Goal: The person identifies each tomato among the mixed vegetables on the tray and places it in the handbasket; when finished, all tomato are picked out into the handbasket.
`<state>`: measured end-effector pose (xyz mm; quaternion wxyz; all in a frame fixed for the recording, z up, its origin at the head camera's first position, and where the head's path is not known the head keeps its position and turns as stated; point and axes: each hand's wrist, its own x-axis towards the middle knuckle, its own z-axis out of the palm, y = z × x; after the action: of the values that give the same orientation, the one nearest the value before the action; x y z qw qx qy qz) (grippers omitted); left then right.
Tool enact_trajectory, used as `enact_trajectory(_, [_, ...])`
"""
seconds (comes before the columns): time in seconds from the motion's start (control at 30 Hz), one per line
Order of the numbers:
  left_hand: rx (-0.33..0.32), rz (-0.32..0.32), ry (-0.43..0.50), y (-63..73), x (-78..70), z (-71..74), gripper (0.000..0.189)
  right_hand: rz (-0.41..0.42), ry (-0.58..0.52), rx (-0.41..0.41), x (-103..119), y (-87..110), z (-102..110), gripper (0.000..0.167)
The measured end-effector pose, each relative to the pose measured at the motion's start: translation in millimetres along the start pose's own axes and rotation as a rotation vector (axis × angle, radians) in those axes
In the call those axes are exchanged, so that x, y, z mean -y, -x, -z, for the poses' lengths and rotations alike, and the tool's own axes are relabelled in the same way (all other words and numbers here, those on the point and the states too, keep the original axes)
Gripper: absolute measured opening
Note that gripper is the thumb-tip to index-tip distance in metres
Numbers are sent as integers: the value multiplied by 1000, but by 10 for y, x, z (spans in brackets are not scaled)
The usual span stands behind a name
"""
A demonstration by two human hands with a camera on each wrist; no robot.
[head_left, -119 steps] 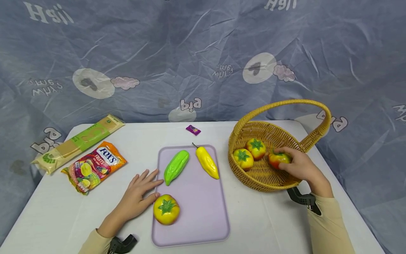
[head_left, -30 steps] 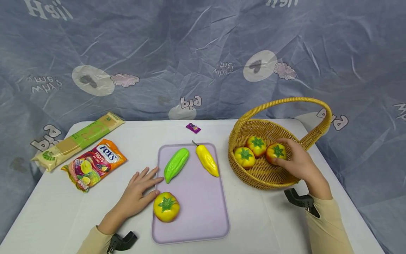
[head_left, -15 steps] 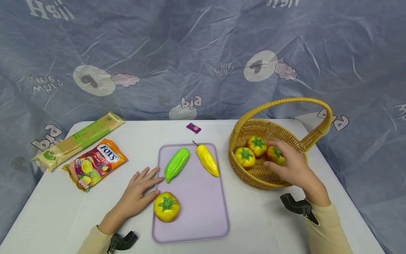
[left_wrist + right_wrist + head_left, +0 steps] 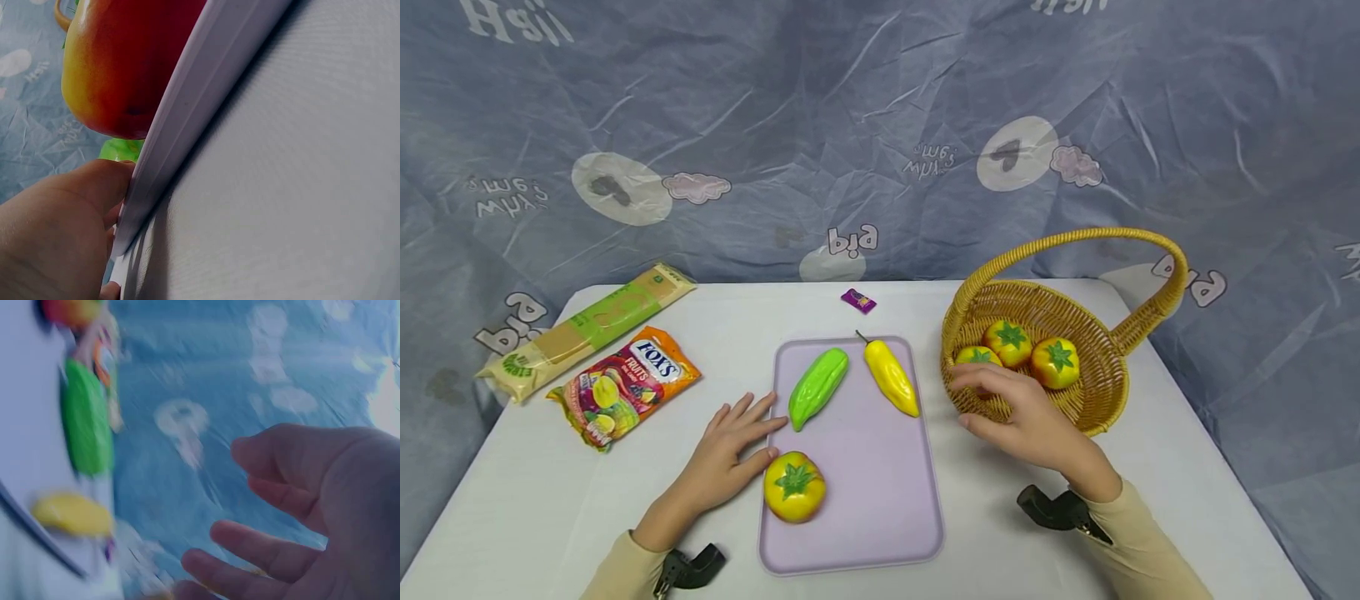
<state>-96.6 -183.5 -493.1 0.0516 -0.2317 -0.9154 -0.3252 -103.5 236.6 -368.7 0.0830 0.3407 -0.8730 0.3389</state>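
My left hand point(image 4: 718, 467) lies with fingers spread on the left edge of a lilac tray point(image 4: 872, 508). Its thumb is beside a yellow-red tomato point(image 4: 794, 487), which looks redder in the left wrist view. A green bumpy vegetable point(image 4: 818, 387) and a yellow pepper point(image 4: 891, 379) lie farther up the tray. Above the front left rim of a wicker basket point(image 4: 1108, 396) is my right hand point(image 4: 1037, 417), holding nothing, its fingers apart in the right wrist view. Inside the basket sit three tomatoes point(image 4: 1055, 363); the hand partly covers the leftmost one.
A FOX'S candy bag point(image 4: 625, 387) and a long green-and-tan packet point(image 4: 591, 329) lie on the left of the white table. Behind the tray is a small purple wrapped candy point(image 4: 858, 301). The basket's tall handle point(image 4: 1075, 236) arches over it.
My right hand held a tomato in the basket, turned it leaf side up and let go. It has since moved left and toward me. The left hand stays put.
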Motion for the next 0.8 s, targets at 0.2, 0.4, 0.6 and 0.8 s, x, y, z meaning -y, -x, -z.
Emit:
enact_trajectory(0.2, [2, 5, 10, -5, -18, 9, 39, 60, -95, 151, 115, -99, -404, 35])
enact_trajectory(0.4, [1, 5, 8, 4, -20, 1, 39, 116, -172, 282, 199, -211, -830, 40])
enact_trajectory(0.6, [4, 9, -3, -2, -28, -7, 39, 140, -228, 437, 334, -338, -1084, 50])
enact_trajectory(0.8, [0, 1, -14, -7, -17, 1, 39, 168, -293, 479, 407, -451, -1234, 53])
